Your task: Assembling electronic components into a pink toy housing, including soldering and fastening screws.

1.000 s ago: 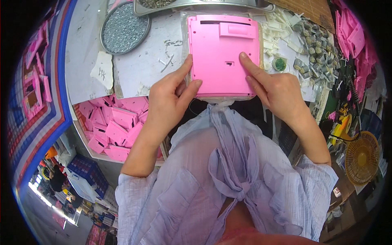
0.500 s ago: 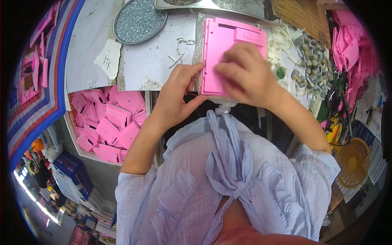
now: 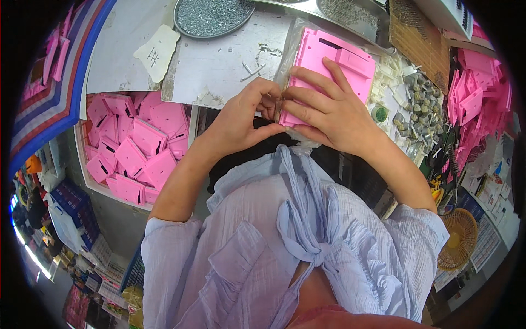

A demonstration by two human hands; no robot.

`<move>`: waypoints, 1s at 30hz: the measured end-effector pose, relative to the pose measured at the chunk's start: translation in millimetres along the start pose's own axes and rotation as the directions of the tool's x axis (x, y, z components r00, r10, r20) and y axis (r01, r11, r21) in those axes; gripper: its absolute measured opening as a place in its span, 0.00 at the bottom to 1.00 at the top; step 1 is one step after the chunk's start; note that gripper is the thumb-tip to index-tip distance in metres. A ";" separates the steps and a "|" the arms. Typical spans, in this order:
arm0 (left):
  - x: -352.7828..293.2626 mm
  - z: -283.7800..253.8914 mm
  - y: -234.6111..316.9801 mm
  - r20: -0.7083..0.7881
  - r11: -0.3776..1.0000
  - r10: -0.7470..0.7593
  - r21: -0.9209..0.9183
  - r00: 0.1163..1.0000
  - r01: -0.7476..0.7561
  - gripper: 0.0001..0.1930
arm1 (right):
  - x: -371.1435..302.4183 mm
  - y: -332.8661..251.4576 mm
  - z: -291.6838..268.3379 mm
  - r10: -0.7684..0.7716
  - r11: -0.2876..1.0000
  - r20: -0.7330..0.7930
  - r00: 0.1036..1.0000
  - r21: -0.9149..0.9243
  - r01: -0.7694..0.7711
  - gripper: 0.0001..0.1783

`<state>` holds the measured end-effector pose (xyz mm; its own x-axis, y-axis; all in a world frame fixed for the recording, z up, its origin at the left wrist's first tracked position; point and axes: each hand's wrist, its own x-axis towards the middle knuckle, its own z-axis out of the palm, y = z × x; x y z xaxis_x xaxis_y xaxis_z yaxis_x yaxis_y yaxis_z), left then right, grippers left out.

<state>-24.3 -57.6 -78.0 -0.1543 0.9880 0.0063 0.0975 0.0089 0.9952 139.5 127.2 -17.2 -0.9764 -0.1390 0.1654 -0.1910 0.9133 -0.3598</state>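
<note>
A flat pink plastic panel (image 3: 350, 71) with a dark slot and a raised block lies on a pad wrapped in clear plastic (image 3: 296, 46) at the table's front edge. My left hand (image 3: 244, 120) is closed at the panel's left edge. Its fingers are curled, and its thumb lies by the lower left corner. Across the lower half of the panel my right hand (image 3: 337, 112) lies with fingers spread, their tips reaching toward the left edge and the thumb near the bottom edge. Anything small between the fingertips is hidden.
A round tray of small metal screws (image 3: 213, 16) stands at the back. Pink panels fill an open drawer (image 3: 82, 159) on the left. White plastic pieces (image 3: 386, 82) and small grey metal parts (image 3: 422, 98) are heaped at right, beside a yellow basket (image 3: 457, 238).
My right hand has gone from bunched fingers over the panel's middle to spread fingers lying across its lower part. The view has shifted; my left hand keeps at the left edge.
</note>
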 end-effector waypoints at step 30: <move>90.3 -145.1 -2.5 -0.372 0.419 0.347 0.883 0.861 0.213 0.07 | 227.1 97.3 17.4 0.146 0.908 0.071 0.987 -0.407 -0.105 0.14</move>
<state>-181.1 9.3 -65.7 -0.4651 0.7960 0.3875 0.8759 0.3501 0.3321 -102.5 177.8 -30.6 -0.9985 -0.0311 0.0459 -0.0298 0.9991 0.0295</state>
